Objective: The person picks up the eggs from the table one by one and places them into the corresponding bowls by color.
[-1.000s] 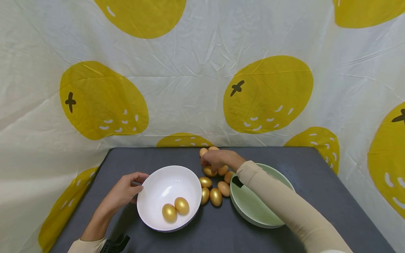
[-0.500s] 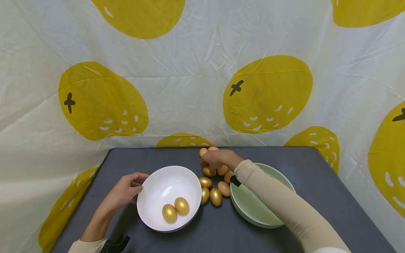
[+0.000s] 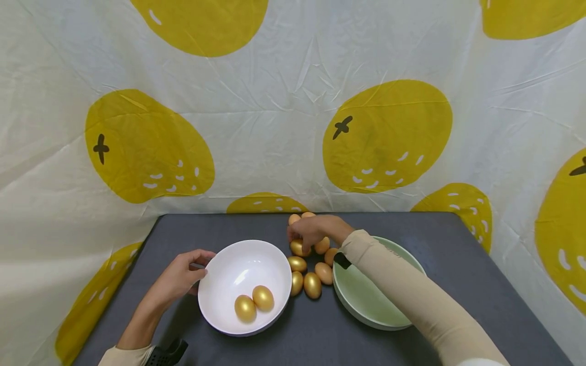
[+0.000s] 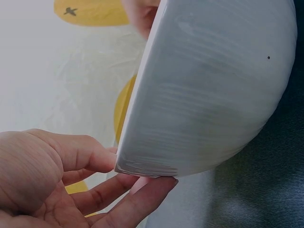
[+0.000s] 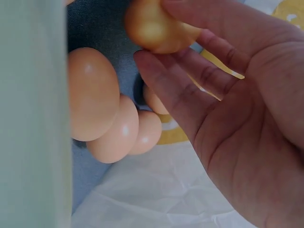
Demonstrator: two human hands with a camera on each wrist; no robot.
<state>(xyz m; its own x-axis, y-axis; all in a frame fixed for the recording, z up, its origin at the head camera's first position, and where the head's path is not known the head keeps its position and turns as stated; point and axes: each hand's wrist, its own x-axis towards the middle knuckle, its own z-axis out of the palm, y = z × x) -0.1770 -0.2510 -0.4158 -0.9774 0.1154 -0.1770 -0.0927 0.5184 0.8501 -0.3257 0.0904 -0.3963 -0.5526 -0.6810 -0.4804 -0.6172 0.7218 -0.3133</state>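
My left hand (image 3: 182, 272) pinches the rim of a white bowl (image 3: 220, 300), thumb at the edge and fingers against the outer wall in the left wrist view. Two golden eggs (image 3: 245, 308) lie inside this bowl. Over the back of the egg group, my right hand (image 3: 311, 230) holds another golden egg (image 5: 154, 28) between thumb and fingertips. Between the bowls are more golden eggs (image 3: 313, 285) and several brown eggs (image 3: 324, 273). In the right wrist view, brown eggs (image 5: 114, 130) stand near that hand, beside the wall of a green bowl (image 5: 33, 114).
The green bowl sits at the right, its inside partly covered by my right forearm (image 3: 403, 290). A dark grey table (image 3: 197, 229) carries everything. Behind its far edge hangs a white cloth (image 3: 270, 142) with yellow fruit prints.
My right hand has shifted slightly left with the golden egg it holds. The left hand and both bowls have stayed in place.
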